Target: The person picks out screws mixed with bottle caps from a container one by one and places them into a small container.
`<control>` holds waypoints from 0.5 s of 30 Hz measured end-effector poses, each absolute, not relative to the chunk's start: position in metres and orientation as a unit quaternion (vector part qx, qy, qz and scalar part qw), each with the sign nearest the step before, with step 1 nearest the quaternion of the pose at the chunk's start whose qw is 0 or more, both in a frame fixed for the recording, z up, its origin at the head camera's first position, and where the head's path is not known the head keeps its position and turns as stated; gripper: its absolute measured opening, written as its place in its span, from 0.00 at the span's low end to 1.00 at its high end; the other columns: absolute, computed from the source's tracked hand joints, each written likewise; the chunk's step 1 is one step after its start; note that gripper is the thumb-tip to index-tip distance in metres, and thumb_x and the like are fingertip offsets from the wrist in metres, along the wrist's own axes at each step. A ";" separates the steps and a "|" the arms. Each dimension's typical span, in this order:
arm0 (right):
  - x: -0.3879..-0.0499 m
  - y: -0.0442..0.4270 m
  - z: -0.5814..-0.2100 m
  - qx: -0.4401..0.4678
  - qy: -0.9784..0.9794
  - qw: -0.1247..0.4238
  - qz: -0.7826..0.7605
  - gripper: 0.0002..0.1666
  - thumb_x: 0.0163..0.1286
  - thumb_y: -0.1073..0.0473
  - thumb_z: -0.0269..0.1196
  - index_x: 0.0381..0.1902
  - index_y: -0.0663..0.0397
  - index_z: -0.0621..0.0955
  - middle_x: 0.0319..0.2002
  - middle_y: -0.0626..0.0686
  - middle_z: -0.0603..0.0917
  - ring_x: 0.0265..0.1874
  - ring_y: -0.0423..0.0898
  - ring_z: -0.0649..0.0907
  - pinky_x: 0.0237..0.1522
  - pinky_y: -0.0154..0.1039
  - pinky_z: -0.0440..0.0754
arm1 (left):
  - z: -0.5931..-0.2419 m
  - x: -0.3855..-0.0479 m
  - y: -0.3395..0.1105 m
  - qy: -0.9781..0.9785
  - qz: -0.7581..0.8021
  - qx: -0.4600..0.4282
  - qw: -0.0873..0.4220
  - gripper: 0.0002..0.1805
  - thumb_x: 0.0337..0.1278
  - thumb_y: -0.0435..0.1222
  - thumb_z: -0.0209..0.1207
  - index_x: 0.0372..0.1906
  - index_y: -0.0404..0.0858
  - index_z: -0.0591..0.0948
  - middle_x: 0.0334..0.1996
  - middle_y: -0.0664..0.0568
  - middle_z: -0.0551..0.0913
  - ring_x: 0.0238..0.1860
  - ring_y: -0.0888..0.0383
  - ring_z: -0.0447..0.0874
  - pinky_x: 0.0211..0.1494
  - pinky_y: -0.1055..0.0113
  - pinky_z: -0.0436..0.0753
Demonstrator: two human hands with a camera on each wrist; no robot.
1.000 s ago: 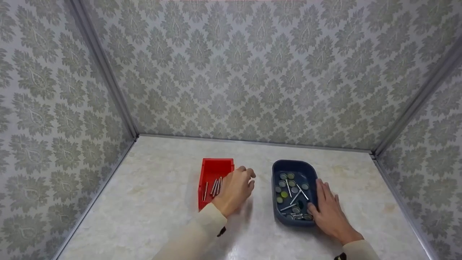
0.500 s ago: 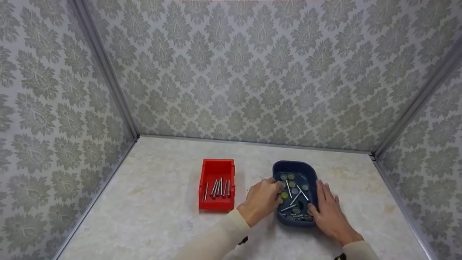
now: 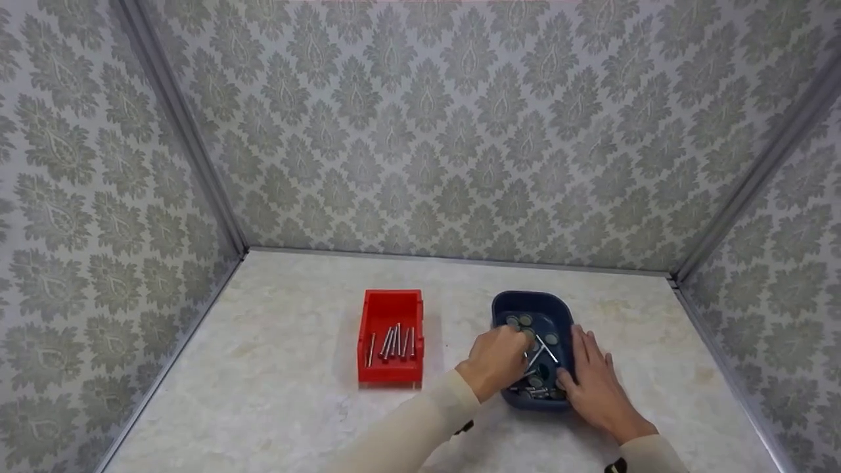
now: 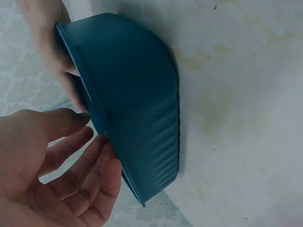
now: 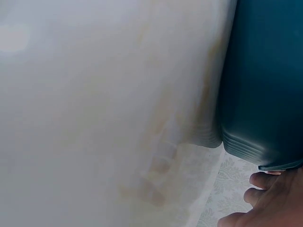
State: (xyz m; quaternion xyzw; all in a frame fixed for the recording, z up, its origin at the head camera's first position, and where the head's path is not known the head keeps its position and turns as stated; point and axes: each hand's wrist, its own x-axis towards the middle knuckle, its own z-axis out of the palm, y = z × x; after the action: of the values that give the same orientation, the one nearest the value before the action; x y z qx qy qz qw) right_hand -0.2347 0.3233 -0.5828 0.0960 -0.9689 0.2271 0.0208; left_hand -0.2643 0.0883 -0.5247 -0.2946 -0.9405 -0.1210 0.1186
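My left hand (image 3: 497,358) reaches over the left rim of a dark blue tub (image 3: 531,297), fingertips down among its contents. In the left wrist view the thumb and fingers (image 4: 97,177) are loosely bent and apart at the rim; I see nothing between them. The tub holds several round caps (image 3: 551,339) and silver nails (image 3: 546,349), partly hidden by that hand. My right hand (image 3: 596,387) holds the tub's right side, thumb over the rim and fingers along the outer wall. A red bin (image 3: 390,376) with several silver nails (image 3: 397,341) stands left of the tub.
Both containers stand on a pale marbled tabletop (image 3: 295,341). Patterned wall panels (image 3: 420,131) enclose it at the back and both sides, with grey metal strips (image 3: 190,144) along the corners.
My left hand has moved right from beside the red bin to the tub and further into it, uncovering the nails in the red bin. The right hand stays at the tub's side.
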 end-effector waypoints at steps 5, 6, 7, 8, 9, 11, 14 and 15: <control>-0.236 0.324 -0.584 0.102 -0.968 0.024 0.228 0.52 0.92 0.53 0.60 0.96 0.66 0.46 0.95 0.74 0.49 0.94 0.78 0.49 0.86 0.89 0.48 | -0.519 -0.270 0.103 -0.948 -0.106 -0.290 0.080 0.05 0.75 0.39 0.76 0.49 0.48 0.96 0.40 0.56 0.98 0.39 0.60 0.97 0.40 0.64 0.95; -0.236 0.324 -0.584 0.102 -0.968 0.023 0.229 0.52 0.92 0.53 0.60 0.96 0.66 0.45 0.95 0.74 0.49 0.94 0.78 0.49 0.86 0.89 0.48 | -0.517 -0.271 0.106 -0.949 -0.106 -0.288 0.070 0.04 0.76 0.39 0.76 0.49 0.48 0.96 0.40 0.56 0.98 0.39 0.59 0.97 0.41 0.63 0.95; -0.237 0.324 -0.583 0.103 -0.967 0.021 0.231 0.53 0.92 0.53 0.60 0.96 0.66 0.45 0.95 0.74 0.49 0.94 0.78 0.49 0.86 0.89 0.48 | -0.517 -0.272 0.109 -0.951 -0.104 -0.284 0.058 0.04 0.76 0.39 0.75 0.49 0.48 0.96 0.40 0.56 0.98 0.40 0.59 0.97 0.41 0.63 0.95; -0.237 0.324 -0.583 0.102 -0.967 0.017 0.233 0.53 0.92 0.52 0.59 0.96 0.65 0.45 0.95 0.74 0.49 0.94 0.78 0.49 0.86 0.89 0.47 | -0.516 -0.272 0.112 -0.953 -0.102 -0.281 0.049 0.04 0.77 0.39 0.75 0.49 0.48 0.96 0.41 0.56 0.98 0.40 0.59 0.98 0.42 0.63 0.95; -0.237 0.325 -0.583 0.100 -0.967 0.012 0.235 0.53 0.92 0.52 0.59 0.96 0.65 0.44 0.95 0.74 0.48 0.94 0.78 0.48 0.86 0.89 0.47 | -0.516 -0.273 0.116 -0.955 -0.101 -0.277 0.038 0.04 0.78 0.39 0.74 0.50 0.48 0.96 0.41 0.55 0.98 0.41 0.59 0.98 0.43 0.63 0.95; -0.237 0.325 -0.583 0.096 -0.966 0.002 0.239 0.53 0.92 0.52 0.59 0.97 0.64 0.43 0.96 0.73 0.46 0.94 0.78 0.47 0.86 0.89 0.45 | -0.517 -0.275 0.123 -0.957 -0.099 -0.272 0.023 0.07 0.80 0.39 0.72 0.53 0.50 0.97 0.44 0.55 0.98 0.43 0.59 0.98 0.45 0.64 0.96; -0.238 0.326 -0.582 0.091 -0.966 -0.007 0.242 0.53 0.93 0.52 0.58 0.97 0.63 0.42 0.96 0.73 0.44 0.95 0.78 0.45 0.86 0.89 0.43 | -0.519 -0.278 0.135 -0.962 -0.087 -0.259 0.003 0.10 0.83 0.38 0.70 0.57 0.51 0.97 0.49 0.55 0.98 0.47 0.58 0.99 0.49 0.63 0.97; -0.238 0.326 -0.582 0.092 -0.966 -0.008 0.243 0.53 0.93 0.52 0.58 0.97 0.63 0.42 0.96 0.72 0.44 0.95 0.78 0.45 0.86 0.89 0.42 | -0.519 -0.279 0.139 -0.964 -0.082 -0.253 -0.003 0.10 0.84 0.39 0.69 0.58 0.52 0.96 0.50 0.55 0.98 0.49 0.58 0.99 0.51 0.62 0.97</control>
State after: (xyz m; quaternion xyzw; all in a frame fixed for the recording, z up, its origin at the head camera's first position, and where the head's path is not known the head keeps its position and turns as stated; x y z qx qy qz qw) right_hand -0.2376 0.3264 -0.5824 0.0916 -0.9657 0.2429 -0.0079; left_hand -0.2787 0.1388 -0.5190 -0.2534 -0.9639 -0.0820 -0.0029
